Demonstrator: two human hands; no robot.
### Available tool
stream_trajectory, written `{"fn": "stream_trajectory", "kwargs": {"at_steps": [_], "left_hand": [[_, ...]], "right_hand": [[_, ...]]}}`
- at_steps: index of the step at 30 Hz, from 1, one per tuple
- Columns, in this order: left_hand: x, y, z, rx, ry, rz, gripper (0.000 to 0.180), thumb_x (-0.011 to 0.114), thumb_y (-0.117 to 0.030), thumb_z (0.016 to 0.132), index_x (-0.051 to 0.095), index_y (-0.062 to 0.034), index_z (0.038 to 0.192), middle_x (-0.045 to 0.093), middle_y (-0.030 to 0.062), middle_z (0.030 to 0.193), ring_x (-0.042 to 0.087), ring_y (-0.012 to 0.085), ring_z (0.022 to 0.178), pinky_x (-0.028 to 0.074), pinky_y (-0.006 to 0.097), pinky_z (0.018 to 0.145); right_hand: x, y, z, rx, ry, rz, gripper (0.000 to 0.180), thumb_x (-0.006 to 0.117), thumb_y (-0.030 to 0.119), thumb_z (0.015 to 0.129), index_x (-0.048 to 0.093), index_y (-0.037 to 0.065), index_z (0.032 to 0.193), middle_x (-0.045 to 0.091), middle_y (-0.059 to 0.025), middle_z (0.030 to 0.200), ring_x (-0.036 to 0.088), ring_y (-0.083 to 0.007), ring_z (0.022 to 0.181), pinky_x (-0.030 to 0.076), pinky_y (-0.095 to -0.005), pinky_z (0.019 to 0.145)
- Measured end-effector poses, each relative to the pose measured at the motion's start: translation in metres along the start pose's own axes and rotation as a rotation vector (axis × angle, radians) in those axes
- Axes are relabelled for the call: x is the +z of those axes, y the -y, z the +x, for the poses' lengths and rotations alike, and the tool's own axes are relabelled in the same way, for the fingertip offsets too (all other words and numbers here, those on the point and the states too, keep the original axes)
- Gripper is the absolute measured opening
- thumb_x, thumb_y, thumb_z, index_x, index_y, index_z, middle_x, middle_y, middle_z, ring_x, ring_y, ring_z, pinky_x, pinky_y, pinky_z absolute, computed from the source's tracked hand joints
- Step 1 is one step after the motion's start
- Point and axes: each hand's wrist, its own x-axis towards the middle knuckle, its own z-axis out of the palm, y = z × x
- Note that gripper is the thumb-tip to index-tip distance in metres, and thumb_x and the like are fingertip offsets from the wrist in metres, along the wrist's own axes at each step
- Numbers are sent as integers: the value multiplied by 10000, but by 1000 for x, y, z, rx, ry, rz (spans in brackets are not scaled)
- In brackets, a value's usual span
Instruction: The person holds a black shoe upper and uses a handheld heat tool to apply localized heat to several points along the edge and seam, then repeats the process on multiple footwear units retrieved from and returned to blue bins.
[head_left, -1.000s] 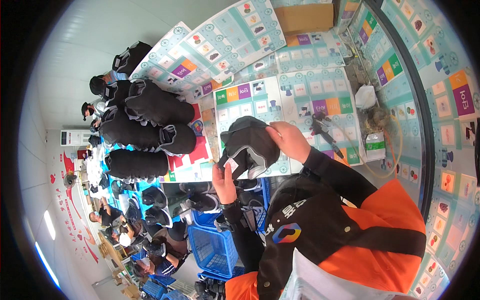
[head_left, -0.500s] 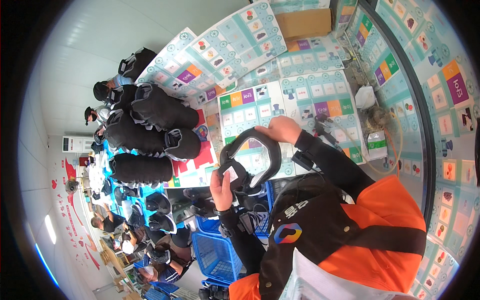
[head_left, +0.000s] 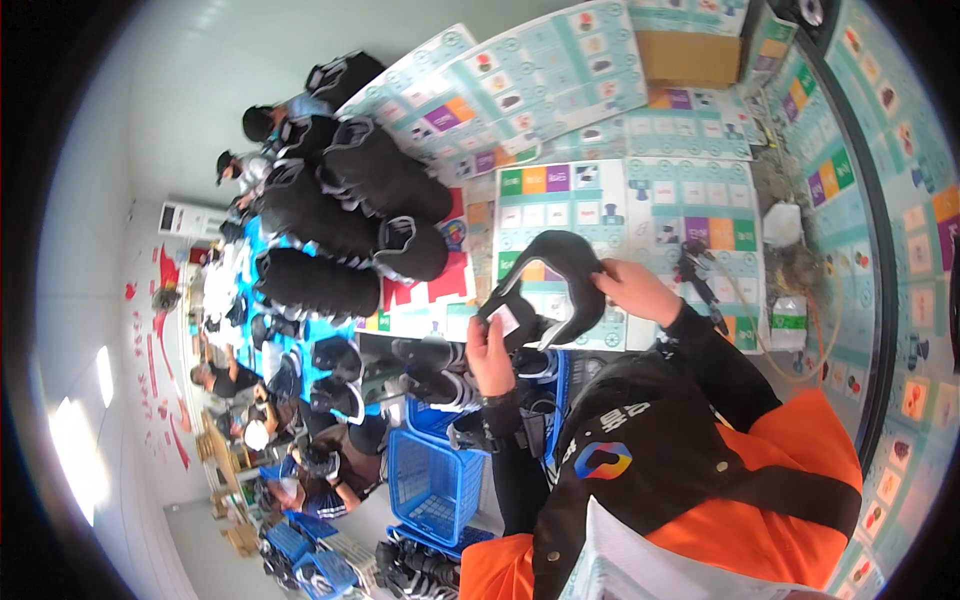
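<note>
Both hands gripped one black curved shoe piece (head_left: 560, 280): left hand (head_left: 490, 350) at its tagged end, right hand (head_left: 635, 290) at the other. Bunched a moment earlier, it now arched open above the counter's (head_left: 640, 200) near edge.

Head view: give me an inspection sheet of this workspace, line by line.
Surface: table covered with teal printed sheets.
Job's things: curved black padded piece held up, white tag at its left end.
Clutter: stacks of black padded pieces, cardboard box, blue baskets.
Grippers: left hand pinches the tagged end; right hand grips the other end.
Cables: thin cord by a small black tool.
Surroundings: other people working alongside.
</note>
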Motion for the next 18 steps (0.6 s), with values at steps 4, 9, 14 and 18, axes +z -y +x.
{"fn": "stream_trajectory", "kwargs": {"at_steps": [4,9,14,18], "left_hand": [[24,-17,-2,-293,-102,-183,248,635,-182,991,617,-99,1224,700,50,1044,705,154,870,571,262,601],[3,11,15,-405,-6,-283,244,598,-116,998,579,-14,1220,693,126,1086,721,256,947,646,395,766],[20,37,43,-488,27,-199,240,606,-138,993,584,-29,1206,698,113,1103,720,257,947,632,398,777],[38,58,63,-519,87,-100,235,600,-147,991,584,-14,1184,691,120,1075,719,274,940,631,403,802]], "right_hand": [[-12,-42,4,-406,74,77,700,636,0,872,354,5,1513,573,-119,1358,594,-238,1216,569,-306,859],[-21,-182,19,-80,-7,-447,682,628,22,809,403,36,1452,495,-205,1388,569,-375,1188,533,-425,928],[-54,-295,-13,231,-539,-904,386,626,97,851,515,-41,1193,487,-223,1280,474,-402,1231,530,-432,946],[-72,-320,-11,96,-545,-877,474,703,54,753,513,-59,1172,492,-262,1249,472,-445,1207,446,-458,1029]]}}
